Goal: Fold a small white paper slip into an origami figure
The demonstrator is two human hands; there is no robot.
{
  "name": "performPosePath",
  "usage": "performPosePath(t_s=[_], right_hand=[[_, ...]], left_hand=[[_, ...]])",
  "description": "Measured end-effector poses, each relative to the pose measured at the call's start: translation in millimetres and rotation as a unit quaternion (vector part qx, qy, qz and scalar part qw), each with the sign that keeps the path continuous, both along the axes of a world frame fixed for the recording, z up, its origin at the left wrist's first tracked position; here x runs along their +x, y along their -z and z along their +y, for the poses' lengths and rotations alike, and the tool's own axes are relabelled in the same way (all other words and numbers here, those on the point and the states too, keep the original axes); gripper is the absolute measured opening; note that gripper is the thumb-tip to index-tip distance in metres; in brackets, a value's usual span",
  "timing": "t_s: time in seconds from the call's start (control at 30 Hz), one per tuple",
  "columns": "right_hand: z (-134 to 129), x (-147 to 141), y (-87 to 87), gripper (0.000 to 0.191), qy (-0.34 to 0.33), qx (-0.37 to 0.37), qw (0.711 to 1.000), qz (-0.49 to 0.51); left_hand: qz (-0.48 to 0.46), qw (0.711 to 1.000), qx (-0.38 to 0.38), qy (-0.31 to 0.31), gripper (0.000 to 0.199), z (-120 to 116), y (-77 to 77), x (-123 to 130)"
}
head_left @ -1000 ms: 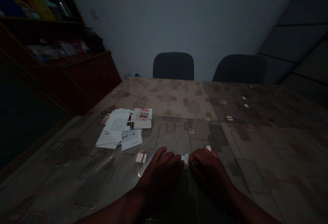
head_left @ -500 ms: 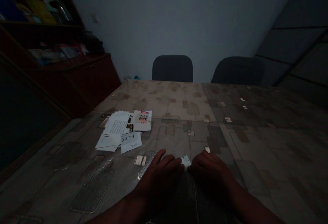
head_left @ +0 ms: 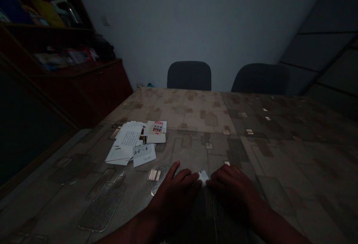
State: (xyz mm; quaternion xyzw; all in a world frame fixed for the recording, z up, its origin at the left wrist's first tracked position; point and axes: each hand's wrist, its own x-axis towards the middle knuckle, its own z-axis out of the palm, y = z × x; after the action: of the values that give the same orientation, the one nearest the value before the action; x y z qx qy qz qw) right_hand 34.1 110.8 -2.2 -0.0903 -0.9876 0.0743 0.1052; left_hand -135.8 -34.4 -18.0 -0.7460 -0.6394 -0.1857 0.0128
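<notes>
A small piece of white paper [head_left: 203, 177] with a dark mark shows between my two hands, close to the table's near side. My left hand [head_left: 179, 186] pinches its left edge with thumb and fingers, the index finger raised a little apart. On the other side, my right hand [head_left: 231, 184] has its fingers curled and closed at the paper's right edge. Most of the paper is hidden by the fingers, and the dim light leaves its shape unclear. Off to the left lies a loose pile of white printed cards [head_left: 129, 141], some with black writing and one with a red-topped picture.
The table [head_left: 192, 110] has a patterned cover with rounded rectangles. Two dark chairs [head_left: 189, 75] stand at its far side against a pale wall. A reddish-brown cabinet [head_left: 103, 84] with filled shelves is at the left.
Both hands stay at the paper, with hardly any finger movement. The whole view has shifted slightly; the card pile lies as before.
</notes>
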Motion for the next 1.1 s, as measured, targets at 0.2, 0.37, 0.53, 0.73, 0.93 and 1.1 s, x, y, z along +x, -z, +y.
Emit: performPosePath(t_s=[0.2,0.37,0.53,0.73,0.93,1.1], right_hand=[[9,7,-5.4,0.022,0.002,-0.065,0.996,0.063],[7,0,-4.1,0.029,-0.048,-0.099,0.992,0.064],[7,-3,3.9,0.026,-0.058,-0.105,0.99,0.074],[14,-7,7.5,0.034,-0.081,-0.138,0.979,0.128],[7,-8,5.9,0.024,-0.039,-0.174,0.98,0.091],[9,-5,6.9,0.024,-0.056,-0.182,0.977,0.096]], left_hand=[[-0.01,1.0,-0.017,-0.016,0.022,1,-9.3,0],[-0.034,0.999,-0.025,0.004,0.022,0,-7.5,-4],[-0.033,0.999,0.008,0.022,0.026,-1,-5.7,-14],[0.019,0.999,0.028,0.028,0.023,2,-7.2,-23],[0.031,0.999,0.028,0.022,0.022,1,-2.7,-23],[0.036,0.999,0.027,0.028,0.025,1,1.7,-24]])
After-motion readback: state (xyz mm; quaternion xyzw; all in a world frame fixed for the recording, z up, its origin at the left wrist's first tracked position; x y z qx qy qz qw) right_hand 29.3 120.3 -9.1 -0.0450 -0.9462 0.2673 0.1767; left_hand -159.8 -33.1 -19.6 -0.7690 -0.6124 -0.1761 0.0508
